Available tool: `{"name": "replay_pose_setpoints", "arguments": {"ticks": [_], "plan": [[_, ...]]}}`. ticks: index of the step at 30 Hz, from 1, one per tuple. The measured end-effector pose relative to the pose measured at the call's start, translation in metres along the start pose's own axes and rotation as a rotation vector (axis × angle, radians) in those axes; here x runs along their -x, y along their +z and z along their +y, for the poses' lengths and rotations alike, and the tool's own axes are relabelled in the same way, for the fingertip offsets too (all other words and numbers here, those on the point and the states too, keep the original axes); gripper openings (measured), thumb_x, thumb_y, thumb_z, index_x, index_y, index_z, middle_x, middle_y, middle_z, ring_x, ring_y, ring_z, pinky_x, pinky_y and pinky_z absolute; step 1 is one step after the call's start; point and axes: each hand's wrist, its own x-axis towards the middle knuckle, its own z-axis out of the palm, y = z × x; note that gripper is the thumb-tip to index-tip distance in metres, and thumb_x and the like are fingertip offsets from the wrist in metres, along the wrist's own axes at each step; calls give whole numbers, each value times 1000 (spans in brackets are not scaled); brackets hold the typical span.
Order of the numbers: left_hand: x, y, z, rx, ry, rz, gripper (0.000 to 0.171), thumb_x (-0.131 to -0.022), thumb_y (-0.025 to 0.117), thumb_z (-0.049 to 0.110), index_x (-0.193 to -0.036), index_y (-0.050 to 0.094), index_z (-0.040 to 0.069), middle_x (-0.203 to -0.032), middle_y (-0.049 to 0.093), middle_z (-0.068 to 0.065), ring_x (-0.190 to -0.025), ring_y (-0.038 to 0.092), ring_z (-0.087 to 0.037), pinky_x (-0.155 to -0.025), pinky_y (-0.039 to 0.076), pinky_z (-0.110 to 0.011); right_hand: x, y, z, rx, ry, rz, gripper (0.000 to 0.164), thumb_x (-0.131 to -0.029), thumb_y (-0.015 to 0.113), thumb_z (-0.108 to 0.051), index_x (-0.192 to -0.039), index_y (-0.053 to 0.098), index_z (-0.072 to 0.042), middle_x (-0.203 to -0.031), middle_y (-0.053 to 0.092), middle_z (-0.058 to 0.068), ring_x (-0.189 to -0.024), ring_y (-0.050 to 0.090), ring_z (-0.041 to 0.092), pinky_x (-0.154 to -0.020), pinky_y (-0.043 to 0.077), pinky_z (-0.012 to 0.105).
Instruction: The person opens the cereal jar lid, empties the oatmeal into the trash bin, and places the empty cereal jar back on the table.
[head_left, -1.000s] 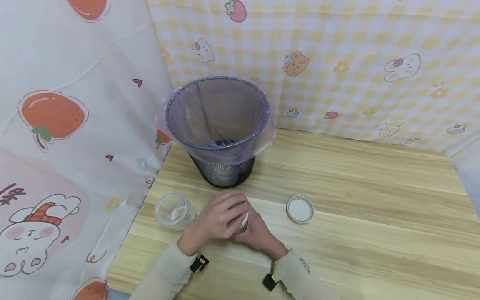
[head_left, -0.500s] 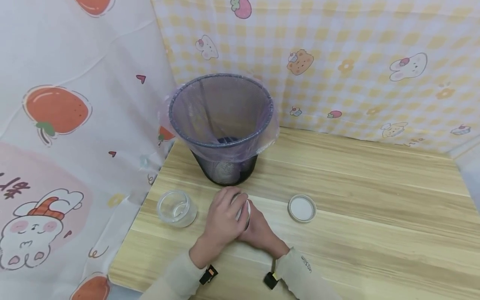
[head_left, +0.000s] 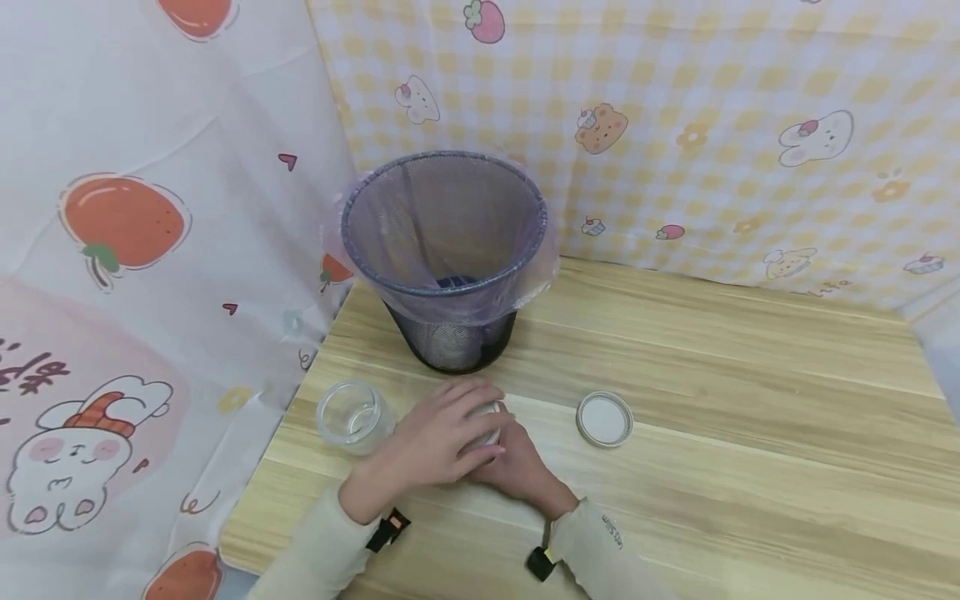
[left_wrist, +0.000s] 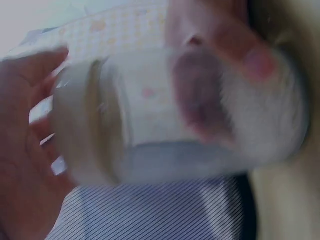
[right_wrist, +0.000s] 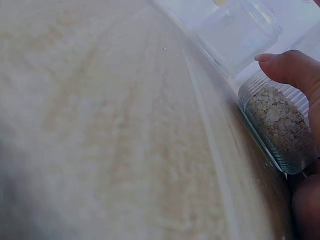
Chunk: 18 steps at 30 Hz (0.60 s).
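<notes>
Between the hands is a clear glass jar (left_wrist: 165, 162) with a pale lid (left_wrist: 80, 127) and coarse whitish-tan granules (right_wrist: 280, 117) at its bottom. My right hand (head_left: 517, 467) grips the jar low down, its thumb along the glass. My left hand (head_left: 438, 437) is over the top, fingers spread and bent around the lid, with small gaps showing between palm and lid in the left wrist view. The left hand hides most of the jar in the head view. Close to the left wrist stands an open clear jar (head_left: 352, 421).
A round lid (head_left: 604, 419) with a metallic rim lies on the wooden table (head_left: 720, 375), right of the hands. Behind them stands a black mesh wastebasket (head_left: 453, 337) with a purple bag liner. Printed cloths hang at the left and back.
My left hand first turned inward round the lid, then swung back with its fingers more spread. My right hand has kept its grip on the jar. The head view shifted slightly.
</notes>
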Motion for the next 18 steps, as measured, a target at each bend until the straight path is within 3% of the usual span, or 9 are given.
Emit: {"name": "replay_pose_setpoints", "arguments": {"ticks": [3,8,14,18], "plan": [[4,-11,-5,25,41,-108,40,-86,68,37,-122,64,19,-131,53,-9,-126,44,-27,-103,37,-43,0,-1,1,-8,0,7,91,-66,83,-29,-142,34,-13,-124,56,1,-108,56,15,-88,48,35],[7,-24,-7,47,8,-209,52,-80,75,37,-128,60,23,-138,46,-9,-130,40,-27,-103,37,-44,-1,-1,0,-6,-9,9,93,-65,84,-30,-141,33,-10,-121,56,3,-105,56,16,-86,48,36],[4,-24,-6,58,-22,-209,50,-80,73,40,-126,61,24,-135,45,-10,-126,39,-27,-100,39,-44,-1,0,-2,-3,4,5,90,-66,82,-30,-139,35,-9,-118,56,1,-100,57,13,-83,49,33],[1,-19,-1,45,-85,-174,46,-81,72,42,-123,63,25,-132,46,-12,-116,43,-27,-89,46,-43,-1,-1,-2,-6,32,9,91,-62,82,-26,-139,35,-9,-118,57,3,-101,57,14,-84,49,34]]}}
